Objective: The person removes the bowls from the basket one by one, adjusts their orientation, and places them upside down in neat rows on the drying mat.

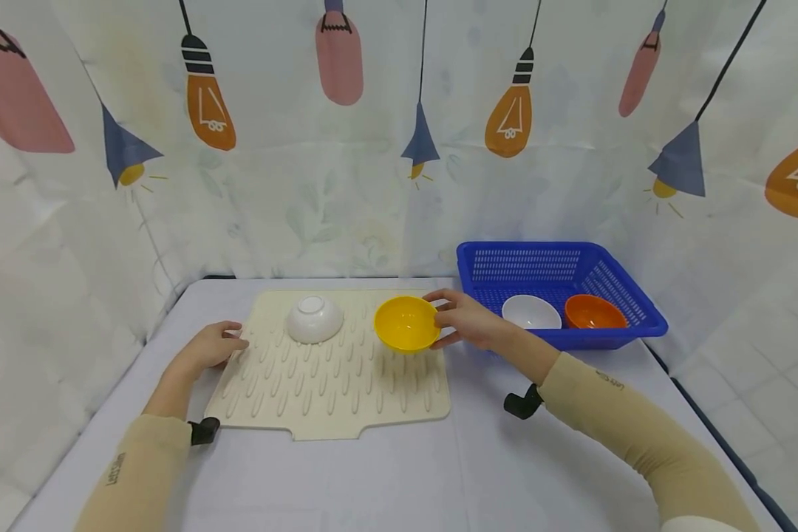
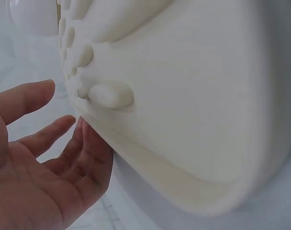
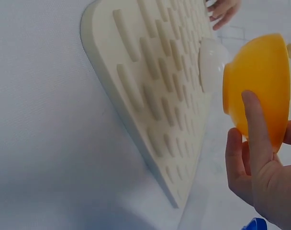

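My right hand (image 1: 467, 319) grips a yellow bowl (image 1: 406, 325) by its right side, above the right half of a cream drying mat (image 1: 346, 399). In the right wrist view the bowl (image 3: 260, 81) is held upright, with fingers (image 3: 256, 124) along its outside. A white bowl (image 1: 315, 320) lies upside down on the mat's back left part. At the mat's left edge rests my left hand (image 1: 209, 346). Its fingers (image 2: 95, 153) touch the edge in the left wrist view, while the thumb stands apart from it.
A blue plastic basket (image 1: 565, 339) stands at the back right of the white-covered table (image 1: 399, 488). Inside it are another white bowl (image 1: 530, 312) and an orange bowl (image 1: 595, 312). A lamp-patterned curtain (image 1: 366, 185) hangs behind the table.
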### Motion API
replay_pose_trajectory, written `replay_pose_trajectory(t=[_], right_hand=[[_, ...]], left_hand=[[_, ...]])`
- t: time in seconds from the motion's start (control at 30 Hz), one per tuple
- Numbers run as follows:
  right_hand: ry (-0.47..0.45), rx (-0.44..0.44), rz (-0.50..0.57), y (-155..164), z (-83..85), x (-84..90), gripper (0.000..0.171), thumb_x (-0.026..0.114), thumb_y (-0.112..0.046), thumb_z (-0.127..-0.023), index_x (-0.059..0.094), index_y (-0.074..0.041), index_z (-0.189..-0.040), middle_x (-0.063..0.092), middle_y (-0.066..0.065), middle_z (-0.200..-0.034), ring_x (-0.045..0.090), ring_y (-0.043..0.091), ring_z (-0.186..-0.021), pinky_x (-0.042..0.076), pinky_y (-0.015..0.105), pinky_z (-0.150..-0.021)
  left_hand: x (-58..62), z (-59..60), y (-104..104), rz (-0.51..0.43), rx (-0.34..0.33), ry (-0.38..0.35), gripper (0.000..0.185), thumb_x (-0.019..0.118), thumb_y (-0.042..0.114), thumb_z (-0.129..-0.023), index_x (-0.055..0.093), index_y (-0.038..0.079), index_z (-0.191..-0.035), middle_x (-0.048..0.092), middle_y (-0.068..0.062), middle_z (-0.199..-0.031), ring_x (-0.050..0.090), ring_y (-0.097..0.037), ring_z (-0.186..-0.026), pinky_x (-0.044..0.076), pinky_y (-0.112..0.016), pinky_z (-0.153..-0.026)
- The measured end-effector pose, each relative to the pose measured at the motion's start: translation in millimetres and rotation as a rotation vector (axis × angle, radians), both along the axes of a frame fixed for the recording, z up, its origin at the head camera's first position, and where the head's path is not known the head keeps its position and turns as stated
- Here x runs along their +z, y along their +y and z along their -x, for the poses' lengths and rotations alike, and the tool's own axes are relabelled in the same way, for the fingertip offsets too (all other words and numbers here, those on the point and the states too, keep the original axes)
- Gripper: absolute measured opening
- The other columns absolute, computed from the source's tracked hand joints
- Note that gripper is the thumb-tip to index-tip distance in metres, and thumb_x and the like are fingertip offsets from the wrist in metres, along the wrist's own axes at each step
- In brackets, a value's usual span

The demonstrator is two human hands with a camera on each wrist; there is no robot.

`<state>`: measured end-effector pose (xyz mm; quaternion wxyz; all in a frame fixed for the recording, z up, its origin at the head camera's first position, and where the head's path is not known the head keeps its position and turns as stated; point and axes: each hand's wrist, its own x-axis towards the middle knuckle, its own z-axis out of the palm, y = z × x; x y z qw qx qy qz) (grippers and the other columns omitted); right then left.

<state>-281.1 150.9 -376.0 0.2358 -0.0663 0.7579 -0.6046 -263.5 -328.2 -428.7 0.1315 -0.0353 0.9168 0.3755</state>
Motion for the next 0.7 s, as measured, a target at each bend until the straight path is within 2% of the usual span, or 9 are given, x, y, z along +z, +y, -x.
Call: replay_pose_trajectory(t=[0.13,0.23,0.37,0.5,0.6,0.7], right_hand=[[-0.008,0.008,0.009,1,-1.8,-0.8,0.058,0.057,0.004,-0.094,0.044,-0.008,-0.148,0.046,0.023,-0.142,0.063,0.037,-0.112,0.061,0.046,-0.081],[-0.008,0.013,0.016,1,-2.2,-2.2,0.057,0.056,0.004,-0.094,0.045,-0.008,-0.148,0.047,0.024,-0.140,0.063,0.036,-0.111,0.061,0.046,-0.081],[-0.009,0.016,0.026,0,-1.9,-5.4,0.057,0.056,0.005,-0.094,0.045,-0.008,-0.148,0.048,0.024,-0.139,0.064,0.036,-0.109,0.061,0.046,-0.081],[-0.007,0.002,0.034,-1,-1.4,-8.9,0.057,0.055,0.005,-0.094,0.045,-0.008,-0.148,0.048,0.024,-0.138,0.064,0.036,-0.108,0.061,0.046,-0.080],[-0.009,-0.013,0.037,-2,-1.4,-10.1,0.057,0.054,0.006,-0.094,0.045,-0.009,-0.148,0.048,0.024,-0.138,0.063,0.036,-0.108,0.061,0.046,-0.080],[-0.016,-0.017,0.039,-4,-1.8,-9.7,0.057,0.053,0.007,-0.094,0.045,-0.009,-0.148,0.047,0.024,-0.139,0.063,0.036,-0.108,0.061,0.046,-0.080]], left_hand=[[3.7,-0.8,7,0.042,-0.003,0.030,0.069,0.055,0.024,-0.104,0.026,-0.017,-0.151,0.034,-0.046,-0.143,0.046,-0.056,-0.125,0.046,-0.060,-0.099],[6.7,-1.4,15,0.065,0.037,0.095,0.068,0.055,0.026,-0.104,0.027,-0.014,-0.152,0.032,-0.046,-0.145,0.039,-0.059,-0.130,0.039,-0.066,-0.104],[10.8,-3.3,26,0.026,0.106,0.186,0.069,0.054,0.028,-0.105,0.025,-0.010,-0.155,0.031,-0.045,-0.147,0.037,-0.060,-0.131,0.039,-0.067,-0.103],[18.5,-5.3,40,-0.099,0.141,0.210,0.070,0.053,0.033,-0.107,0.024,-0.004,-0.158,0.032,-0.039,-0.150,0.039,-0.056,-0.132,0.041,-0.065,-0.102],[24.3,-7.4,53,-0.253,0.172,0.205,0.070,0.054,0.034,-0.107,0.024,0.000,-0.160,0.033,-0.034,-0.152,0.041,-0.051,-0.133,0.044,-0.058,-0.103],[29.5,-11.0,67,-0.410,0.176,0.204,0.070,0.055,0.033,-0.106,0.024,0.003,-0.161,0.036,-0.030,-0.152,0.045,-0.045,-0.132,0.049,-0.046,-0.102]])
